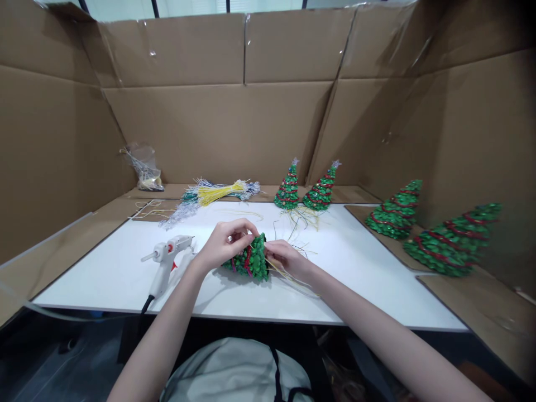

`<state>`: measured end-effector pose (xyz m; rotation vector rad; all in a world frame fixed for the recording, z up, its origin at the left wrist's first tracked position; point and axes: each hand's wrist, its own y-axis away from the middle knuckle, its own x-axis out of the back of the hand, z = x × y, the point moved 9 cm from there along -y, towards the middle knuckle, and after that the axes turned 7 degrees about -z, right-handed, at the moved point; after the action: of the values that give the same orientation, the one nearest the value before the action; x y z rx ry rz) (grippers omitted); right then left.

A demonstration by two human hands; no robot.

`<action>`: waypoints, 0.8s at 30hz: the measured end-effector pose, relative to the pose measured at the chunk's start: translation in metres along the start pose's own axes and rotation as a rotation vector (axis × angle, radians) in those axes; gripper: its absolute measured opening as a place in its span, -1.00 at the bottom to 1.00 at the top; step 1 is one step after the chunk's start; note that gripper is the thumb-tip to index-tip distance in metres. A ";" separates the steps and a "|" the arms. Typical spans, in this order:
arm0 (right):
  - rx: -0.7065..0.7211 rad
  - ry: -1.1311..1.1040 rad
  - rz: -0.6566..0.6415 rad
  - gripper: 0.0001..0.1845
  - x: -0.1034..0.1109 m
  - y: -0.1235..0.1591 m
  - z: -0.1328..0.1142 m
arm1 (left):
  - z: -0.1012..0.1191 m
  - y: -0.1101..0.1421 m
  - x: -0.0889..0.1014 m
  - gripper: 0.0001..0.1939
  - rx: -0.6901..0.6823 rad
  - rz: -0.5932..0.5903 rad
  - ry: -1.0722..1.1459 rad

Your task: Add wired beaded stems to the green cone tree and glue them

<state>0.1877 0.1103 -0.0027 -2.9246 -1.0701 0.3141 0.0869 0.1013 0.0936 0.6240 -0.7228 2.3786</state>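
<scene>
A small green tree (pixel 250 260) with red bands lies on its side on the white table (pixel 355 279), between my two hands. My left hand (pixel 226 243) curls over its upper left side, fingers closed in a grip on it. My right hand (pixel 283 258) pinches at its right edge, where thin yellow wires (pixel 293 277) trail out toward my wrist. Whether the right fingers hold the tree or only the wires is hard to tell.
A white glue gun (pixel 166 262) stands left of my hands, cord running off the front edge. Bundles of yellow and silver wires (pixel 211 193) lie at the back. Two finished trees (pixel 304 191) stand behind, two bigger ones (pixel 422 229) on the right. Cardboard walls (pixel 218 123) surround the table.
</scene>
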 end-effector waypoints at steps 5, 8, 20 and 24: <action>0.012 0.013 0.001 -0.55 0.001 0.000 -0.001 | 0.000 0.002 0.007 -0.85 -0.021 0.048 0.042; 0.009 0.011 -0.001 -0.55 0.001 0.000 0.000 | 0.001 0.002 0.011 -0.86 -0.042 0.094 0.061; -0.008 -0.012 0.015 -0.56 0.004 0.000 0.003 | 0.002 0.000 -0.004 -0.87 -0.004 -0.021 0.052; 0.003 0.002 0.026 -0.56 0.006 0.000 0.002 | 0.000 0.000 -0.007 -0.87 0.020 -0.041 0.017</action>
<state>0.1914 0.1137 -0.0061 -2.9379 -1.0311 0.3134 0.0920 0.0987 0.0901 0.6203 -0.6729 2.3534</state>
